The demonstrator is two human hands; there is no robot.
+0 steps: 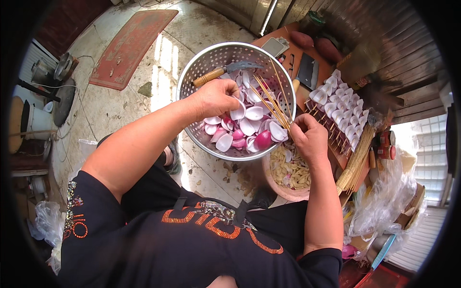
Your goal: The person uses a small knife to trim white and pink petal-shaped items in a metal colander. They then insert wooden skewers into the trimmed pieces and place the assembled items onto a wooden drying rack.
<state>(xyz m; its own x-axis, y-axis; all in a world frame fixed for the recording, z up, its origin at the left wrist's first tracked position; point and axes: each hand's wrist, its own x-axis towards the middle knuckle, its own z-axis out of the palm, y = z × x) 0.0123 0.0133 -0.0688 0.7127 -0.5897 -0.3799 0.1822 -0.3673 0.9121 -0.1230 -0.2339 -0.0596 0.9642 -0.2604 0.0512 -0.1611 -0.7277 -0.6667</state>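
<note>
A perforated metal colander [192, 67] holds many cut red onion pieces [248, 126]. Over its left part, my left hand [217, 100] is closed, pinching one pale onion piece [237, 111] between thumb and fingers. At the right rim my right hand [309, 138] is closed, fingertips pinched at the lower end of a thin bamboo skewer [278, 77]. Several more bamboo skewers [270, 102] lie across the onions, their ends close to those fingertips. A curved knife with a wooden handle [209, 77] rests on the onions along the far side.
To the right, a wooden table [300, 91] bears rows of skewered onion pieces [342, 108], a cleaver [307, 71] and whole purple tubers [329, 49]. A bundle of skewers [355, 161] lies at its edge. Below the colander is a tub of pale yellowish pieces [290, 173]. Plastic bags [379, 206] sit lower right.
</note>
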